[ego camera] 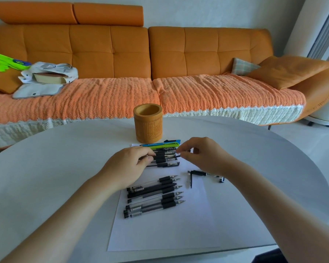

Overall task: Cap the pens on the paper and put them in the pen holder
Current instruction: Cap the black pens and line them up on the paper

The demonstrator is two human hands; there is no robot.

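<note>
Uncapped black pens [152,189] lie on white paper [160,234], pen holder [148,128] upright beyond.

One holder, one sheet, two heaps of pens

One table [65,158] carries one pen holder [148,124] and one sheet of paper [160,230]. The near heap of uncapped pens [154,196] shows six tips, so six, though they overlap. The far heap has one blue pen [154,144], one green pen [160,148] and about four black pens [167,164], partly hidden by two hands: the left hand [129,164] grips one of them, the right hand [203,154] pinches one small dark cap [188,150]. To the right lie three loose bits: one clip cap [190,180], one short black pen [199,173] and one blue-and-white piece [221,179]. Behind stands one sofa [110,54] with two cushions [289,71] at its right end.
</note>
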